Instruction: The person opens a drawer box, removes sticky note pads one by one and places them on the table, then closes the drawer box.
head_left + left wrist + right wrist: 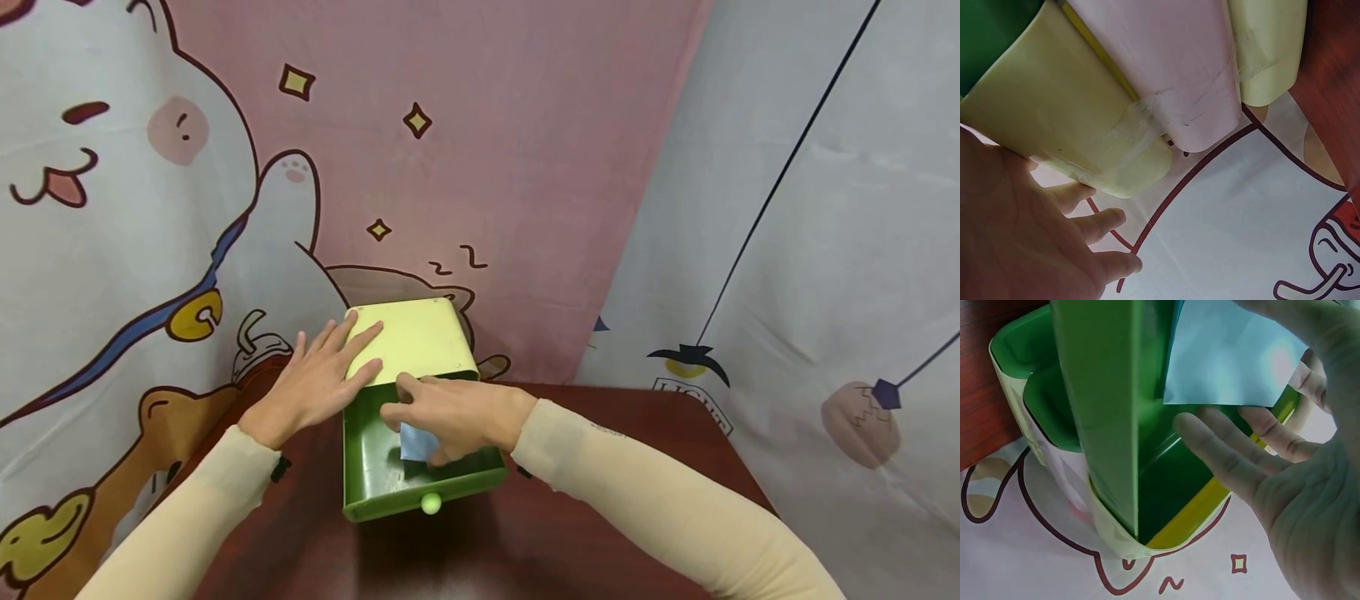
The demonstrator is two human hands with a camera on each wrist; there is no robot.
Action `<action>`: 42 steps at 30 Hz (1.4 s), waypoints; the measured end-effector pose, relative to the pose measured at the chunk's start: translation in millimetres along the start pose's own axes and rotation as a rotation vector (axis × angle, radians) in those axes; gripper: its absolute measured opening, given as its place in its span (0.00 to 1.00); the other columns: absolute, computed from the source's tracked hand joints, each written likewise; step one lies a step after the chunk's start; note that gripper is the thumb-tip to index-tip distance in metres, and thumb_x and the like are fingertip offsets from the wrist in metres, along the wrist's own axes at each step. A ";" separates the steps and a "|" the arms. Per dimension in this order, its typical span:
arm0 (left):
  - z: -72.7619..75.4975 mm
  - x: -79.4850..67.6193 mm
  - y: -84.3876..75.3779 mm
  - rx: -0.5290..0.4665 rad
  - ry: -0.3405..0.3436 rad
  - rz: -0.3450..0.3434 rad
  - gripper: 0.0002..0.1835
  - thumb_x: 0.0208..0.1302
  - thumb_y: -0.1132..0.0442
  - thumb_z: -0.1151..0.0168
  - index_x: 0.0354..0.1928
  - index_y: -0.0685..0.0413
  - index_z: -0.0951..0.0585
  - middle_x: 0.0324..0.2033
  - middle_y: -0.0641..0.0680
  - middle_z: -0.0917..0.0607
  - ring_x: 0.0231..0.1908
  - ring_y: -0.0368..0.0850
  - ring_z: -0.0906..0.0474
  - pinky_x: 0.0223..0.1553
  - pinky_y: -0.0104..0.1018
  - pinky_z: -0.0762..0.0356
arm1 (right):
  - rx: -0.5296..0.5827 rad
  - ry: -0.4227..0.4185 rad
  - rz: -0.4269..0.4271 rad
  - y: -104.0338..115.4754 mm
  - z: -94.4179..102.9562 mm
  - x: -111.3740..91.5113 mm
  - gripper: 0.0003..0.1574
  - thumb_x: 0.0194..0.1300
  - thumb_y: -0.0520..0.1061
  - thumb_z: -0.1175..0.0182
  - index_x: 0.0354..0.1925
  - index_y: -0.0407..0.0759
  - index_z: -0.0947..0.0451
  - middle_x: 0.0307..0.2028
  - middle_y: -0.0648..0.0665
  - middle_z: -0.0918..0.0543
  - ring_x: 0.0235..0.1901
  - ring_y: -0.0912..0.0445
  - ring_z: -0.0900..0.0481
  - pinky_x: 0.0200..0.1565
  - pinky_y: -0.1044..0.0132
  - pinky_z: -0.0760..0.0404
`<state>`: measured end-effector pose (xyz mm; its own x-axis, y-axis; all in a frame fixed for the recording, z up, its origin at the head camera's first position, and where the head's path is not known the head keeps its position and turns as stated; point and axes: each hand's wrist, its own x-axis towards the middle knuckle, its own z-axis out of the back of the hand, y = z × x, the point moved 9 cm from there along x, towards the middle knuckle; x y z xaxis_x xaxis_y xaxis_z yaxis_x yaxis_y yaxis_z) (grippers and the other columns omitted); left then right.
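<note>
A small drawer unit [412, 337] with a pale yellow top stands against the wall cloth. Its green top drawer [367, 467] is pulled out, with a round light-green knob [431, 503] on the front. My left hand [318, 383] rests on the unit's top near its left edge, fingers spread. Inside the drawer lies a light-blue piece of paper [1229, 359], partly covered by my right hand [453, 417]. In the right wrist view, the right fingers [1229, 453] stretch out loosely beside the paper, and the thumb overlaps its upper edge.
Below the top tier are a pink tier [1172, 69] and another pale yellow tier [1266, 44], with clear tape on the tiers' sides. The unit stands on a dark red-brown table [585, 517]. A printed cartoon cloth [525, 167] hangs close behind it.
</note>
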<state>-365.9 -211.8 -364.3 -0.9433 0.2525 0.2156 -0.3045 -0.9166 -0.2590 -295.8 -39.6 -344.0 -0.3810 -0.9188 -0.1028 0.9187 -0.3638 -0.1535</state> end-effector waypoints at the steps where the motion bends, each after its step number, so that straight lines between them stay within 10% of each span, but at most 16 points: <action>1: 0.0 0.0 0.1 0.000 0.000 0.000 0.42 0.91 0.24 0.63 0.97 0.25 0.49 0.98 0.57 0.57 0.95 0.76 0.58 0.87 0.90 0.69 | 0.012 -0.006 0.004 -0.2 0.6 -0.6 0.41 0.66 0.60 0.11 0.67 0.60 0.23 0.64 0.46 0.22 0.48 0.57 0.12 0.51 0.68 0.10; 24: 0.4 -1.2 0.4 0.014 -0.002 -0.004 0.42 0.91 0.25 0.63 0.97 0.26 0.48 0.98 0.58 0.56 0.94 0.78 0.56 0.87 0.91 0.67 | 0.171 -0.245 0.055 -8.8 27.2 -34.0 0.46 0.70 0.54 0.20 0.81 0.59 0.25 0.73 0.50 0.22 0.57 0.59 0.16 0.52 0.67 0.10; 42: -0.2 2.1 0.9 0.022 0.002 -0.002 0.42 0.91 0.24 0.65 0.97 0.25 0.49 0.98 0.58 0.56 0.94 0.77 0.55 0.87 0.90 0.67 | 0.112 -0.457 0.044 -22.4 47.3 -77.9 0.31 0.69 0.54 0.21 0.67 0.59 0.17 0.74 0.49 0.17 0.69 0.54 0.15 0.54 0.63 0.07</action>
<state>-368.2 -212.0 -364.2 -0.9431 0.2547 0.2137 -0.3031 -0.9227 -0.2382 -281.8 32.9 -286.1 -0.2799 -0.8977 0.3402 0.9481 -0.3142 -0.0489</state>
